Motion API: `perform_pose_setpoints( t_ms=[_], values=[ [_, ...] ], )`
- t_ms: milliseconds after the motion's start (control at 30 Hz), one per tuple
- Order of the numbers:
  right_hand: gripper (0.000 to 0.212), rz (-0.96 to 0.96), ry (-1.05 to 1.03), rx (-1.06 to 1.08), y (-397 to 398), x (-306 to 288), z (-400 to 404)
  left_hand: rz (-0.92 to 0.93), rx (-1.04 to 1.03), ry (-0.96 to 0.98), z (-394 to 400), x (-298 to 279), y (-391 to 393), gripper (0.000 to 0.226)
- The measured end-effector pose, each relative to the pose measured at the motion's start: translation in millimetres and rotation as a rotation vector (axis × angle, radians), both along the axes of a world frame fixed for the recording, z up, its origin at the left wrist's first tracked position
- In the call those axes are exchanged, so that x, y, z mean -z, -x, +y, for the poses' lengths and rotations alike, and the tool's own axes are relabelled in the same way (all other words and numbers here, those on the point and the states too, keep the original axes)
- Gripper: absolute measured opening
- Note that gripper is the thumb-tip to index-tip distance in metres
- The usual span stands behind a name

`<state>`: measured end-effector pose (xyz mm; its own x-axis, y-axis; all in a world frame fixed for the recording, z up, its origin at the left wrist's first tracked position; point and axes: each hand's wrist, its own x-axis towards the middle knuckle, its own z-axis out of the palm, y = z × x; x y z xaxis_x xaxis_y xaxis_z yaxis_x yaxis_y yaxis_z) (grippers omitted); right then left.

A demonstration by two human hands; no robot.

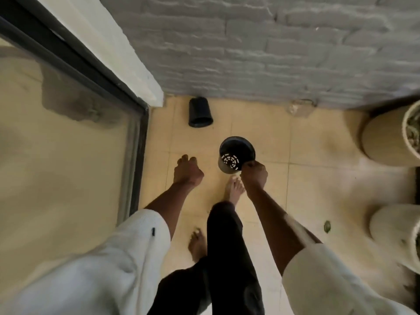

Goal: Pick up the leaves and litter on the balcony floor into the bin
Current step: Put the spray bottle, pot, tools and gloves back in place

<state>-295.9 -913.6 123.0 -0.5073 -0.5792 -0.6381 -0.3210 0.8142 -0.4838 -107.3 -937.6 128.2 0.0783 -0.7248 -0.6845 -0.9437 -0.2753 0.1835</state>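
My right hand (pixel 254 172) grips the rim of a small black plastic pot (pixel 235 154) with a slotted bottom, held above the beige tiled floor (pixel 318 189); I see nothing inside it. My left hand (pixel 187 171) hangs over the floor to the left, fingers curled, and I cannot tell whether anything is in it. A second black pot (pixel 200 112) stands upside down by the grey brick wall. One small dark leaf (pixel 327 226) lies on the tiles at the right. A pale crumpled scrap (pixel 300 108) sits at the foot of the wall.
A glass sliding door with a dark frame (pixel 136 155) runs along the left. Two large cream planters (pixel 386 142) (pixel 395 233) stand at the right edge. My bare feet and dark trousers (pixel 227 258) are below, mid-step on the tiles.
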Motion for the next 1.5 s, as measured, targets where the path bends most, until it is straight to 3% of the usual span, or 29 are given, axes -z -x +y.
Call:
perform_pose_setpoints(
  t_ms=[233, 400, 567, 667, 767, 867, 1000, 1100, 1267, 1367, 1500],
  values=[
    [0.026, 0.107, 0.019, -0.088, 6.6, 67.3, -102.6, -0.209, 0.266, -0.038, -112.4, 86.3, -4.4, 0.058],
    [0.026, 0.147, 0.063, -0.128, 13.1, 125.8, -140.4, -0.274, 0.32, -0.088, -162.8, 156.3, -4.7, 0.059],
    [0.024, 0.138, 0.064, -0.159, 20.6, 158.9, -161.8, -0.237, 0.218, -0.15, -194.8, 205.6, -2.1, 0.087],
    [0.024, 0.147, 0.044, -0.139, 24.8, 162.3, -162.8, -0.174, 0.041, 0.003, -194.4, 204.8, -1.3, 0.085],
    [0.025, 0.124, 0.019, -0.032, 23.0, 136.8, -156.7, -0.11, -0.027, 0.19, -190.2, 168.5, -3.8, 0.05],
    [0.022, 0.082, 0.039, 0.072, 24.2, 93.4, -143.8, -0.084, -0.088, 0.216, -181.8, 109.5, -2.1, 0.029],
    [0.013, 0.044, 0.033, 0.201, 28.1, 8.5, -109.5, 0.062, -0.128, 0.215, -153.2, -1.7, 2.7, 0.027],
    [0.032, 0.04, 0.017, 0.339, 31.6, -84.1, -60.6, 0.167, -0.186, 0.228, -110.2, -112.9, 8.1, 0.023],
    [0.03, 0.038, 0.075, 0.517, 27.4, -241.9, 45.2, 0.283, -0.289, 0.217, -21.7, -254.5, 14.6, 0.041],
    [0.03, 0.007, 0.086, 0.693, 21.0, -305.2, 125.9, 0.321, -0.281, 0.155, 34.7, -313.0, 20.2, 0.049],
    [0.033, -0.031, 0.112, 0.945, 7.6, -375.8, 229.0, 0.334, -0.092, 0.076, 105.8, -363.5, 39.0, 0.03]
  ],
)
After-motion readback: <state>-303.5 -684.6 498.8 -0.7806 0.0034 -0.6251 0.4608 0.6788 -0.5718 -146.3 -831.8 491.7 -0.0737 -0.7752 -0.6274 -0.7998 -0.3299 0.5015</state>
